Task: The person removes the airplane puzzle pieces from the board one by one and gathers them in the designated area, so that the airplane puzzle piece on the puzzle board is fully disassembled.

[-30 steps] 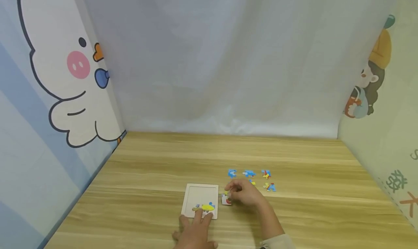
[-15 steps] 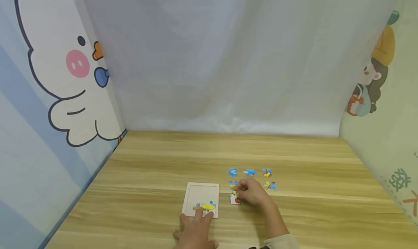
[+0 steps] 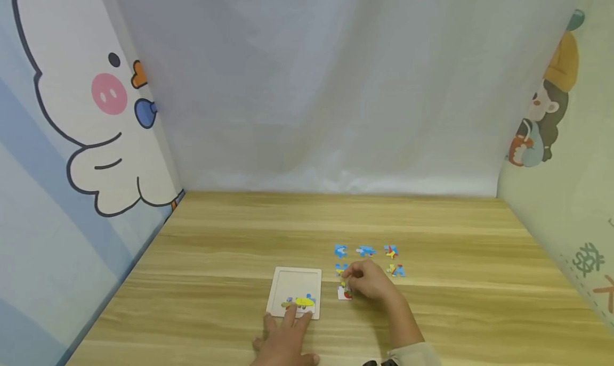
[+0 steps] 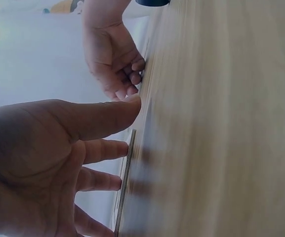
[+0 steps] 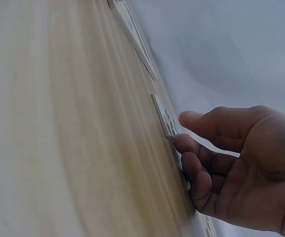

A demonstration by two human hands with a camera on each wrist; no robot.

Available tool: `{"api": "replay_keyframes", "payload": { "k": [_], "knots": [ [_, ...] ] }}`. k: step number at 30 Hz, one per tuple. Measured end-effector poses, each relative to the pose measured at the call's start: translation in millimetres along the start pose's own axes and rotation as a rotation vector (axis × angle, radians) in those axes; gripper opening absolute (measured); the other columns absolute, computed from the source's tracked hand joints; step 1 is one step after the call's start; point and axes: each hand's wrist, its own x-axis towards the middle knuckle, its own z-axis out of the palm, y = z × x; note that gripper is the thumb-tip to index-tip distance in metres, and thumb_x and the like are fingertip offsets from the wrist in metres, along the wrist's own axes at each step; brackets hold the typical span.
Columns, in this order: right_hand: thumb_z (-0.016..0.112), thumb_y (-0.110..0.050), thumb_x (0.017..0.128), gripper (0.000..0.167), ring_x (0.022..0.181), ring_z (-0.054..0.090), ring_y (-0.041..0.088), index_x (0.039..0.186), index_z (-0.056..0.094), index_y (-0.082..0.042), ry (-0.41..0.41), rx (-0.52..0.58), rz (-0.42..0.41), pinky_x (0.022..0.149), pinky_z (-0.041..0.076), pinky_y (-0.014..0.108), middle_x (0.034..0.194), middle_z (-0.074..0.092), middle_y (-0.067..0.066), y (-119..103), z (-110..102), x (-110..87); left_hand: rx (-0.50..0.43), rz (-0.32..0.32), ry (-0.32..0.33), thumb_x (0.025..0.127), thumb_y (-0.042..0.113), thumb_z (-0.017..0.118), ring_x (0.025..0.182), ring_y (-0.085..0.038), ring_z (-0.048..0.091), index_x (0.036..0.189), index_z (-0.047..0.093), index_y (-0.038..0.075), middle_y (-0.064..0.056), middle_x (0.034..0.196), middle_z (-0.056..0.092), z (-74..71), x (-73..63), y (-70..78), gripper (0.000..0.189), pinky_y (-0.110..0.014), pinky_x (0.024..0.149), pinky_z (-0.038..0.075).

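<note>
My left hand [image 3: 285, 340] lies at the near edge of a square wooden puzzle tray [image 3: 295, 281], fingers spread and straight, the fingertips resting on its rim. Inside the tray, along its near side, are puzzle pieces with a yellow shape [image 3: 304, 302], partly covered by those fingers. To the right of the tray, my right hand [image 3: 371, 281] pinches a white puzzle piece with a red patch [image 3: 343, 293] between thumb and index finger. In the right wrist view this puzzle piece [image 5: 163, 117] sits low at the tabletop, its corner at the fingertips; the other fingers are curled.
Beyond the right hand lie several loose blue puzzle pieces: a back row with a left piece [image 3: 340, 250], a middle piece [image 3: 366, 251] and a right piece [image 3: 390, 251], then a nearer piece [image 3: 396, 270]. A blue-yellow piece [image 3: 341, 269] is beside the right fingertips.
My right hand has shifted a little to the right with the white-and-red puzzle piece, away from the tray, then stayed there. The left hand has stayed on the tray's rim.
</note>
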Motion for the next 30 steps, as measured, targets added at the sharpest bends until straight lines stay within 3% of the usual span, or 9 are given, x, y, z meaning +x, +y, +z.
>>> {"api": "replay_keyframes", "payload": {
  "k": [10, 13, 18, 23, 30],
  "knots": [
    [0.058, 0.000, 0.083, 0.012, 0.072, 0.050, 0.015, 0.091, 0.067, -0.002, -0.002, 0.002, -0.006, 0.066, 0.044, 0.031, 0.077, 0.057, 0.000, 3.0, -0.6, 2.7, 0.039, -0.011, 0.000, 0.069, 0.044, 0.077, 0.120, -0.064, 0.018, 0.131, 0.051, 0.015, -0.016, 0.142, 0.036, -0.5, -1.4, 2.6, 0.073, -0.084, 0.072, 0.018],
    [0.059, -0.001, 0.084, 0.012, 0.072, 0.050, 0.015, 0.092, 0.067, -0.002, 0.000, 0.000, -0.017, 0.065, 0.044, 0.031, 0.077, 0.057, 0.000, 3.4, -0.3, 3.1, 0.080, 0.037, 0.018, 0.069, 0.047, 0.076, 0.121, -0.061, 0.022, 0.130, 0.052, 0.014, -0.016, 0.141, 0.038, 1.1, -0.1, 2.3, 0.074, -0.081, 0.078, 0.021],
    [0.057, 0.001, 0.084, 0.014, 0.067, 0.049, 0.014, 0.095, 0.066, 0.001, -0.005, 0.014, -0.078, 0.061, 0.043, 0.029, 0.072, 0.055, -0.001, 0.9, 2.6, 6.6, 0.069, 0.122, 0.011, 0.070, 0.047, 0.076, 0.121, -0.058, 0.027, 0.129, 0.052, 0.009, -0.018, 0.139, 0.039, 4.5, 4.6, 2.2, 0.074, -0.072, 0.084, 0.031],
    [0.058, 0.001, 0.084, 0.018, 0.070, 0.050, 0.015, 0.100, 0.065, 0.004, -0.020, 0.057, -0.102, 0.060, 0.045, 0.028, 0.077, 0.057, 0.002, -6.8, 6.6, 10.0, 0.080, 0.144, -0.007, 0.070, 0.046, 0.076, 0.120, -0.056, 0.030, 0.129, 0.051, 0.006, -0.018, 0.138, 0.040, 6.3, 6.5, 5.9, 0.075, -0.068, 0.085, 0.035],
    [0.054, 0.001, 0.082, 0.023, 0.067, 0.051, 0.016, 0.102, 0.064, 0.005, -0.064, 0.058, -0.149, 0.053, 0.045, 0.026, 0.080, 0.057, 0.004, -20.7, 17.8, 15.6, 0.137, 0.111, -0.011, 0.068, 0.046, 0.077, 0.118, -0.054, 0.032, 0.131, 0.050, 0.009, -0.015, 0.139, 0.040, 9.1, 7.3, 10.5, 0.077, -0.067, 0.078, 0.040]
  ]
}}
